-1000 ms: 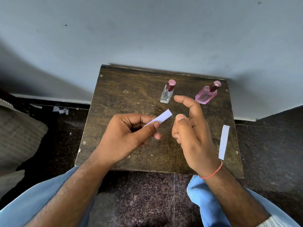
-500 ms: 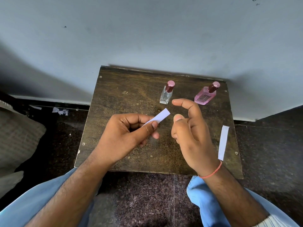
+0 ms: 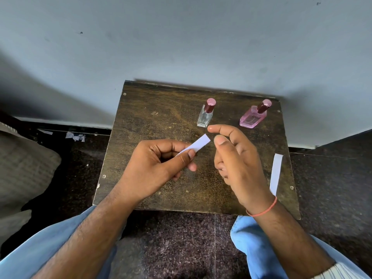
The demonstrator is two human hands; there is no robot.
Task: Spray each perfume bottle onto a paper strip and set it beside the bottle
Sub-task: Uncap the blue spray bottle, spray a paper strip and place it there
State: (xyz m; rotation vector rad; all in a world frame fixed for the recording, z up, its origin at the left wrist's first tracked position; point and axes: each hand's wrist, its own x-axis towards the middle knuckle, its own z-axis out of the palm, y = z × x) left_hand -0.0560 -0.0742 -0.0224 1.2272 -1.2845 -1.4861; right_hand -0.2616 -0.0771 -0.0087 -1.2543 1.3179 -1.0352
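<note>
Pinching one paper strip (image 3: 196, 144) between thumb and fingers, the left hand (image 3: 155, 168) is hovering over the desk (image 3: 153, 117). Beside it, the right hand (image 3: 237, 164) is holding nothing, fingers loosely curled, clear perfume bottle (image 3: 205, 116) just beyond its forefinger, pink perfume bottle (image 3: 252, 118) farther right, second strip (image 3: 275, 174) lying right of its wrist.
</note>
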